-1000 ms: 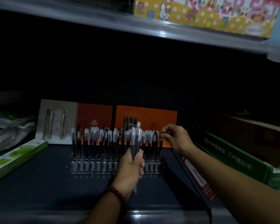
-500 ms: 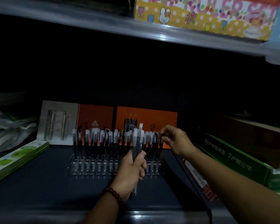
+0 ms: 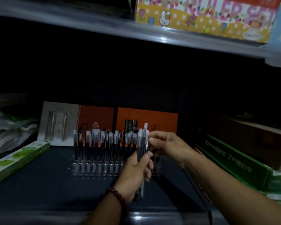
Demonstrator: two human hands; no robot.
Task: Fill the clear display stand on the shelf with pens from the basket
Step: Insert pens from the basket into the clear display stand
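A clear display stand (image 3: 88, 169) sits on the dark shelf, with several capped black pens (image 3: 102, 143) standing upright in its rows. My left hand (image 3: 136, 174) grips a bundle of pens (image 3: 143, 143) upright in front of the stand's right part. My right hand (image 3: 167, 146) is just right of the bundle, fingertips touching the pens near their caps. Whether it grips one I cannot tell. The basket is not in view.
Orange and white pen packages (image 3: 146, 120) lean behind the stand. Green packs (image 3: 18, 158) lie at the left, green boxes (image 3: 234, 161) and a brown carton (image 3: 253, 135) at the right. The upper shelf edge (image 3: 104, 28) carries a yellow ruler box (image 3: 201, 18).
My right hand has left the pens at the stand's right end and come left to the bundle. My left hand with the bundle has shifted slightly right and up.
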